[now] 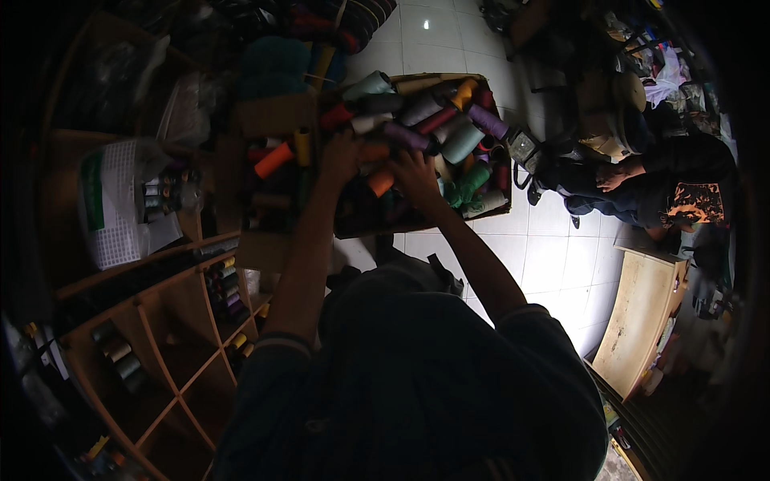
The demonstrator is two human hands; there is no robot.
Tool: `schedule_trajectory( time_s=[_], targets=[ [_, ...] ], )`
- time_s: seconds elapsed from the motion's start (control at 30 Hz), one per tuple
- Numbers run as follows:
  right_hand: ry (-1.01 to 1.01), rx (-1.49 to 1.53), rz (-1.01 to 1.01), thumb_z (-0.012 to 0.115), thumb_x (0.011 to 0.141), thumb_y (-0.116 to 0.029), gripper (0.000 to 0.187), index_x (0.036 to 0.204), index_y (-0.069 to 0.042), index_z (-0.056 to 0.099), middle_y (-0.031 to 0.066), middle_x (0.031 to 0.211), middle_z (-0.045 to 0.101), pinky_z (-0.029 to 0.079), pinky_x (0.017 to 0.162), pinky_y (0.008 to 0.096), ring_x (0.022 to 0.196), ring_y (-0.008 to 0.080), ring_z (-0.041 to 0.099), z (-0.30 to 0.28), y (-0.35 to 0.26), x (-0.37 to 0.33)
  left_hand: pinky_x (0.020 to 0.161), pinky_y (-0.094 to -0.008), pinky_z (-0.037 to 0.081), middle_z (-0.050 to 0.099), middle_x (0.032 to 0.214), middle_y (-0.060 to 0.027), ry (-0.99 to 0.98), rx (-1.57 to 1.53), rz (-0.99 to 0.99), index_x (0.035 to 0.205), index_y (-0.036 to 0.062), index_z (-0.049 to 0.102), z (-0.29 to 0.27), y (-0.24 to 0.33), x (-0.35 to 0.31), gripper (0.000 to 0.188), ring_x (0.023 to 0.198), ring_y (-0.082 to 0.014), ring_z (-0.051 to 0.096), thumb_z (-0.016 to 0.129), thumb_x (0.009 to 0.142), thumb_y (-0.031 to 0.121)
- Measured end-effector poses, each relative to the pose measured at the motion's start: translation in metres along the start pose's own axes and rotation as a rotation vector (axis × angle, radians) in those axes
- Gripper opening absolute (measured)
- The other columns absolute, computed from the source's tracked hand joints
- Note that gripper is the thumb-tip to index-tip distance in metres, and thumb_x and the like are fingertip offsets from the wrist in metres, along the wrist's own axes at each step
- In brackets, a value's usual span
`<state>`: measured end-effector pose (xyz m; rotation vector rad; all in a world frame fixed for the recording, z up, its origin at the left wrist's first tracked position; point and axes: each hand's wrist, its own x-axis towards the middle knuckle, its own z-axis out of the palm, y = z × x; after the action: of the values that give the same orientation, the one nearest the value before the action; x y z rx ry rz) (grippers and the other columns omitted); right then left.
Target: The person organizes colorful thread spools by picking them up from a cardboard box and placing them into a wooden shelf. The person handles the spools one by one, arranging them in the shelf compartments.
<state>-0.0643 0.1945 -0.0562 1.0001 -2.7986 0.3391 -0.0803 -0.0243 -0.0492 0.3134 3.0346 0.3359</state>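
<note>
A cardboard box (pixel 499 213) in front of me is heaped with thread spools in many colours. Both of my arms reach down into it. On the left side of the heap rests my left hand (pixel 340 156), beside a dull orange spool (pixel 373 152); its fingers are dark and partly hidden. My right hand (pixel 415 175) has its fingers apart over the spools, by a bright orange spool (pixel 380 183). A purple spool (pixel 407 136) lies just beyond it. Farther right are a pale green spool (pixel 463 144) and a green spool (pixel 475 176).
Left of the box, a second carton (pixel 269 115) holds more spools, including an orange one (pixel 274 159). A wooden cubby shelf (pixel 176 353) with spools stands at my left. On the right, a person (pixel 682 188) sits beyond the white tiled floor (pixel 545 240), near a wooden bench (pixel 638 313).
</note>
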Motion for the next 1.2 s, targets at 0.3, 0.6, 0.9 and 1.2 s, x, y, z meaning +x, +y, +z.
schedule_trajectory(
  time_s=[0.3,0.6,0.9,1.2],
  targets=[
    [0.106,0.408,0.118,0.072,0.069,-0.016,0.051,0.118,-0.014,0.059,0.0051,0.118,0.057,0.041,0.092,0.0454,0.111,0.0293,0.049,-0.045,-0.009,-0.009,0.077,-0.0410,0.048,0.062,0.099,-0.0122,0.409,-0.620,-0.153,0.106,0.0044,0.058,-0.014,0.006,-0.029,0.034,0.092,-0.0289,0.060,0.072,0.077,0.015],
    [0.090,1.947,0.710,0.061,0.089,-0.022,0.039,0.123,-0.005,0.052,0.0078,0.113,0.058,0.049,0.085,0.0302,0.095,0.0177,0.061,-0.058,-0.020,0.011,0.087,-0.0370,0.049,0.060,0.099,-0.0055,0.638,-2.124,-0.497,0.104,0.0122,0.057,-0.021,0.010,-0.104,0.028,0.092,-0.0187,0.060,0.055,0.094,0.038],
    [-0.452,2.397,0.683,0.042,0.095,-0.054,0.051,0.126,-0.014,0.046,0.0060,0.091,0.057,0.056,0.061,0.0438,0.072,0.0218,0.060,-0.050,-0.097,0.048,0.057,-0.0362,0.049,0.057,0.079,-0.0061,0.581,-2.562,-0.627,0.103,0.0136,0.052,-0.043,0.001,-0.197,0.049,0.067,-0.0195,0.057,0.044,0.092,0.060],
    [-0.924,2.510,0.448,0.049,0.091,-0.036,0.056,0.135,-0.002,0.039,0.0137,0.110,0.056,0.048,0.090,0.0468,0.099,0.0279,0.059,-0.065,-0.220,0.071,0.072,-0.0376,0.053,0.054,0.115,-0.0128,0.942,-2.172,-0.770,0.137,0.0047,0.037,-0.101,0.014,-0.292,0.060,0.090,-0.0243,0.059,0.058,0.083,0.018]
  ],
)
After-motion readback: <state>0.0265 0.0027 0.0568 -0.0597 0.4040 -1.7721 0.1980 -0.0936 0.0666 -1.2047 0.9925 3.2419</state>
